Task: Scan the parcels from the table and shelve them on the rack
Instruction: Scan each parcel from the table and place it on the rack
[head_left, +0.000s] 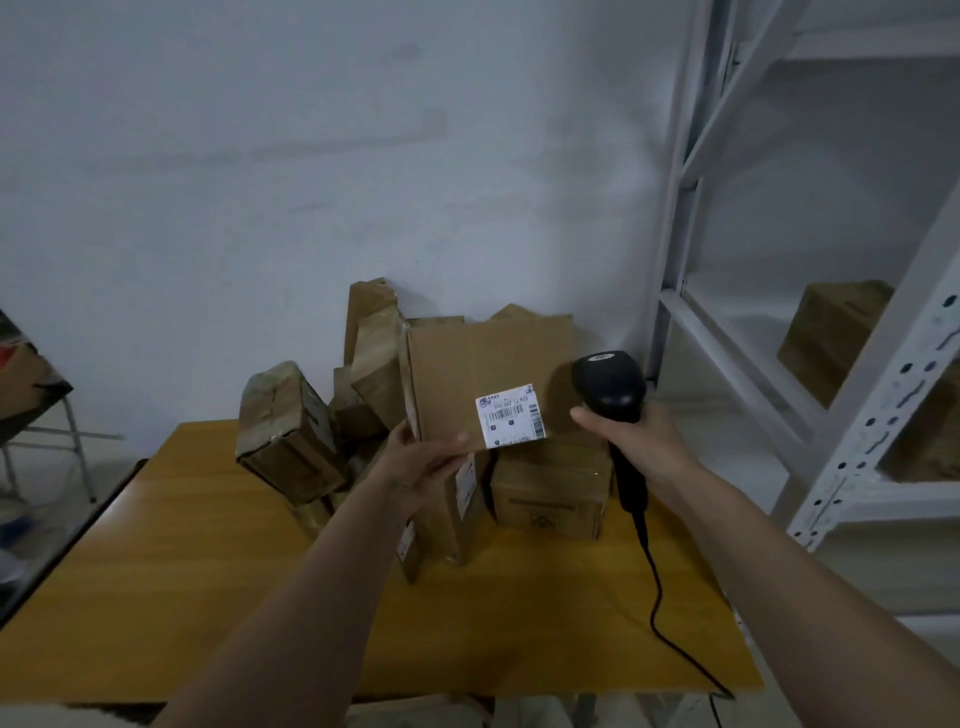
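The left hand (415, 462) held a flat brown cardboard parcel (483, 379) above the yellow wooden desk (208, 571), fingers (447, 457) pinching its lower edge at seven o'clock of its white barcode label (511, 415). At three o'clock, the right hand (631, 441) gripped a black corded handheld scanner (610, 387).

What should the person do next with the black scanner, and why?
Probably tip the barcode scanner in the right hand toward the white barcode label. The left hand holds the flat cardboard parcel up with the label facing the camera, and the scanner's head sits just beside it, not plainly aimed at it.
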